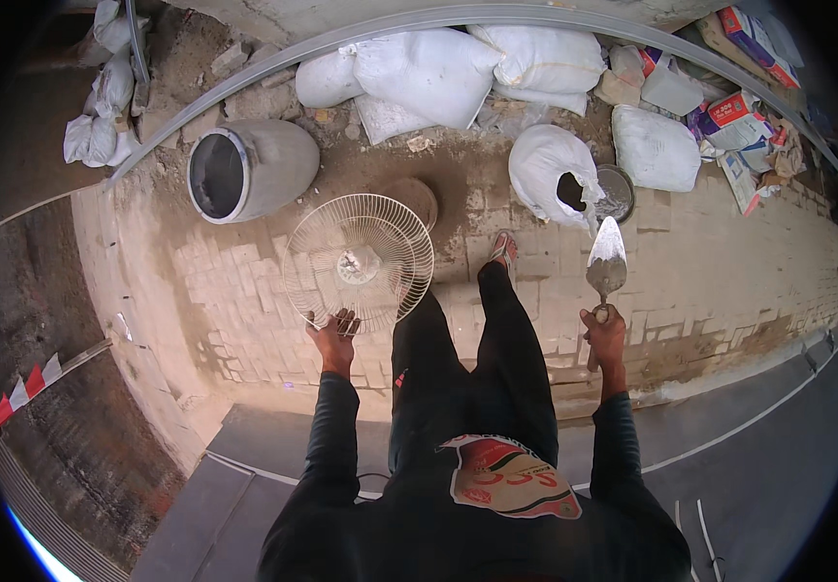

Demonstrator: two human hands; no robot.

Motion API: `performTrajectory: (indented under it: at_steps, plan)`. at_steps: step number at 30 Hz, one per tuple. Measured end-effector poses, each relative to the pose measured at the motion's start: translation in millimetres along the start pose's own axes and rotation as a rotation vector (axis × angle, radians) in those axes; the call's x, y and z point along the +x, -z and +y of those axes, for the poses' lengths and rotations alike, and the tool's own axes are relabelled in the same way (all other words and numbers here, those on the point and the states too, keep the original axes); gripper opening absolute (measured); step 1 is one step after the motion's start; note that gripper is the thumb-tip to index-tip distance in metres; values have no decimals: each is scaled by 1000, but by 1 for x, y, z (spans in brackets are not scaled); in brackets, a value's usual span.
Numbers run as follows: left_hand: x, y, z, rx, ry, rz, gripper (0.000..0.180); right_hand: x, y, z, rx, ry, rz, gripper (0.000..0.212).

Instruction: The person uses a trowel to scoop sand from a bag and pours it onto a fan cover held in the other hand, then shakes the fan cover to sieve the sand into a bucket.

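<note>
My left hand (334, 339) is closed on the lower rim of a round wire fan guard (359, 265), a cream-coloured cage with a pale hub at its middle. The guard is held out over the paving. My right hand (605, 335) is wrapped round the handle of a trowel (607, 270). Its pointed blade aims away from me; the blade's tip is bright, and grey material coats the part nearer the handle. Just past the blade lies a white sack (545, 170) with a torn, dark opening, beside a round dark tub (617, 192).
A grey drum (273, 167) lies tipped on its side at the left. Stuffed white sacks (424, 73) line the far edge, with crumpled printed bags (737, 126) at the right. A curved grey rail (273, 73) runs behind. Red-and-white flags (21, 393) hang at the left.
</note>
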State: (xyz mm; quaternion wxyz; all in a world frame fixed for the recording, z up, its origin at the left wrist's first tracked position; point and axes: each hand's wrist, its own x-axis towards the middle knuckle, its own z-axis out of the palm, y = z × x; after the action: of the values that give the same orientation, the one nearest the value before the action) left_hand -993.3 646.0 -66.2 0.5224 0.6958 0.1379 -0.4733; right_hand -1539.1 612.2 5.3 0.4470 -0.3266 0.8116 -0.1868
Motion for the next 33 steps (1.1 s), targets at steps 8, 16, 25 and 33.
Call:
performTrajectory:
  at_steps: [8,16,25,33]
  plan:
    - [164,-78,-162,-225,200,-73,56,43,35,84,-92,-184,64,24]
    - [312,-108,-273,-267,-42,40,55,33,29,182,-305,-439,-41,18]
    - [370,-80,-305,22,153,207,40,43,-25,160,-327,-478,-75,21]
    - [397,-33,-298,393,344,338,32,32,-65,100,-279,-337,-12,23]
